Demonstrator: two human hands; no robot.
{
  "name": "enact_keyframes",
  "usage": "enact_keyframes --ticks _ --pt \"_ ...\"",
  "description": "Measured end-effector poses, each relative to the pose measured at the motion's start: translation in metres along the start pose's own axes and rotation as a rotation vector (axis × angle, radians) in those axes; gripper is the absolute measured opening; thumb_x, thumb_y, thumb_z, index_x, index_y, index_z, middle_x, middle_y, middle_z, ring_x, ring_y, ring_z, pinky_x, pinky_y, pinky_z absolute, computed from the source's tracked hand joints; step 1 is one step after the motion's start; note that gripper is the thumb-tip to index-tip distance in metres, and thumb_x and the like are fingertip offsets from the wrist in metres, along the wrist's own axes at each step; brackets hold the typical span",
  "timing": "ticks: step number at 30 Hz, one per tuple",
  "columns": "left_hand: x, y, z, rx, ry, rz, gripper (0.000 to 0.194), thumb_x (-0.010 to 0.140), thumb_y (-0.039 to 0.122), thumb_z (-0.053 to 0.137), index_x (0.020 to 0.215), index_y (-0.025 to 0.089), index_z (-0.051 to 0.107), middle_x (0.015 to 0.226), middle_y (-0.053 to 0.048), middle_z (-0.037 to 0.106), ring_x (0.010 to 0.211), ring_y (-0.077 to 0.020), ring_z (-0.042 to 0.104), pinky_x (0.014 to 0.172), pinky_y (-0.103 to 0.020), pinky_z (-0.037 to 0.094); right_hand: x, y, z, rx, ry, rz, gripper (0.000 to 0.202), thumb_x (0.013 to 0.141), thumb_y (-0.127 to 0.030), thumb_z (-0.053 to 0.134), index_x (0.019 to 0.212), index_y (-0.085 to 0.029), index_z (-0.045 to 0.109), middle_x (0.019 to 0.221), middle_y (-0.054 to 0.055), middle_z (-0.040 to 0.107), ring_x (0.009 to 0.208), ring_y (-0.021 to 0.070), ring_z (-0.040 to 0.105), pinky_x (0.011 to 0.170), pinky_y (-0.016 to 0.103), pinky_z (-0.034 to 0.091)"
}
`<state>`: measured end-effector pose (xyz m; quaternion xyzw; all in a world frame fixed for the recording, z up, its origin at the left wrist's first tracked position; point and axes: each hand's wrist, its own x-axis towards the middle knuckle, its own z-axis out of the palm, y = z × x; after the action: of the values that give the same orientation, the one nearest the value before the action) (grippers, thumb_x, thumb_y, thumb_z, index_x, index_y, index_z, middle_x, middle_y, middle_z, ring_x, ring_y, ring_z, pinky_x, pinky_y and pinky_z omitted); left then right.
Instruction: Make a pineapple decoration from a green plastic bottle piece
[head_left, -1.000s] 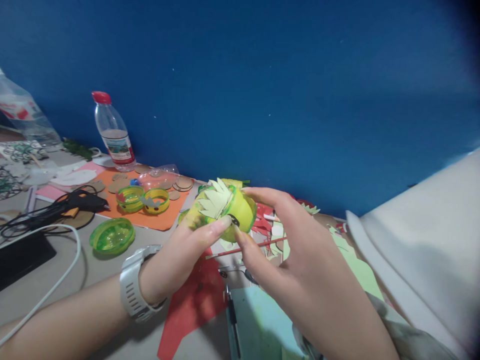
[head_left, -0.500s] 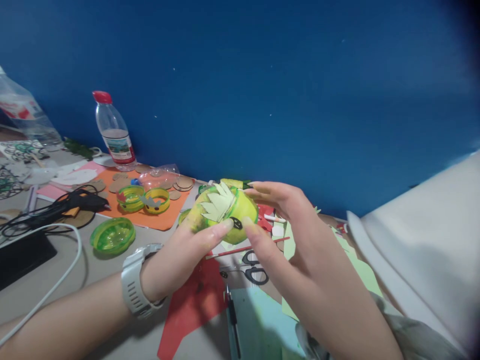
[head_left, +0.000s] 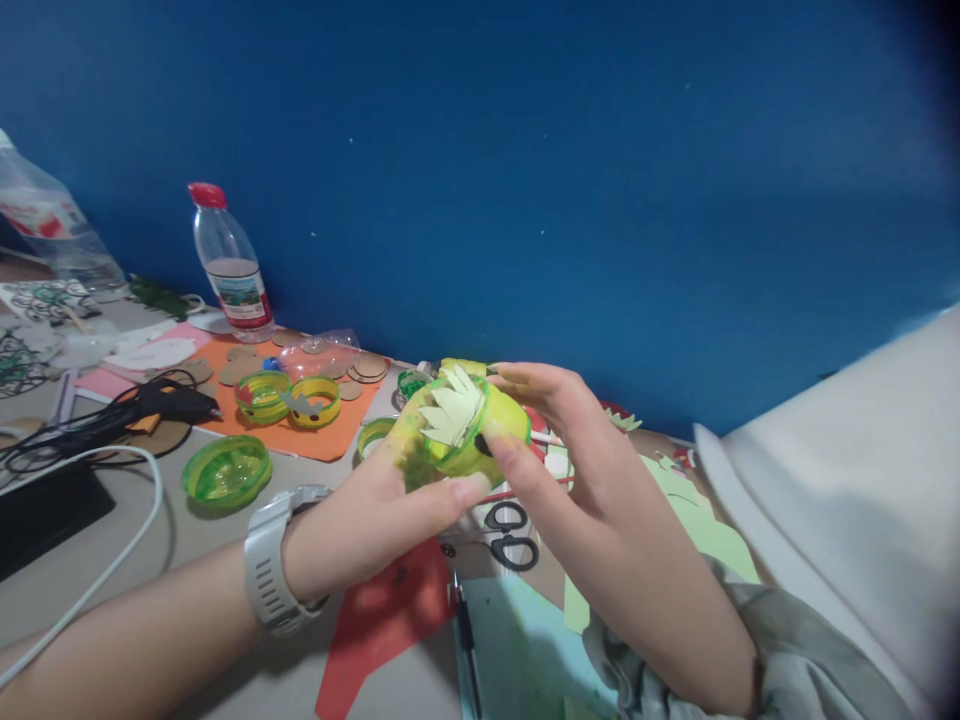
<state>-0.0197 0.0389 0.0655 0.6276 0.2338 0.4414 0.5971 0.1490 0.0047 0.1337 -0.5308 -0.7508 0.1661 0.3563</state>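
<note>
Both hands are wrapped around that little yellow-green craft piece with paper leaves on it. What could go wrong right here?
The left hand and right hand press on the yellow-green piece; the paper leaves could bend or peel if the grip tightens. If it slips, it could land on the scissors just beneath. The wrist could also brush the green lid nearby.

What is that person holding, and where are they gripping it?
A yellow-green craft cup with paper leaves, left hand underneath, right hand pinching its right side.

No readable text, label on the water bottle (head_left: 229, 270) too blurred to make out
</note>
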Motion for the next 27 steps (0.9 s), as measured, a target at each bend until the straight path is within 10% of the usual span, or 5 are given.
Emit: enact_keyframes --ticks 15,27 --pt "0.009 0.013 0.007 -0.055 -0.073 0.027 0.032 0.09 0.028 0.056 0.121 0.021 0.06 0.13 -0.008 0.06 0.124 -0.0269 0.051 0.104 -0.041 0.041 -0.001 0.001 -0.001 0.082 -0.053 0.021 0.032 0.099 -0.045 0.042 0.128 -0.033 0.043 0.131 -0.002 0.05 0.121 0.0168 0.048 0.098 0.032 0.045" --pt "0.009 0.015 0.004 -0.084 -0.157 -0.078 0.051 0.089 0.034 0.058 0.137 0.025 0.044 0.137 -0.01 0.054 0.125 -0.0284 0.05 0.102 -0.041 0.043 0.001 0.008 -0.003 0.045 -0.04 0.032 0.053 0.091 -0.053 0.054 0.137 -0.034 0.036 0.14 0.001 0.042 0.127 0.021 0.042 0.102 0.039 0.044"
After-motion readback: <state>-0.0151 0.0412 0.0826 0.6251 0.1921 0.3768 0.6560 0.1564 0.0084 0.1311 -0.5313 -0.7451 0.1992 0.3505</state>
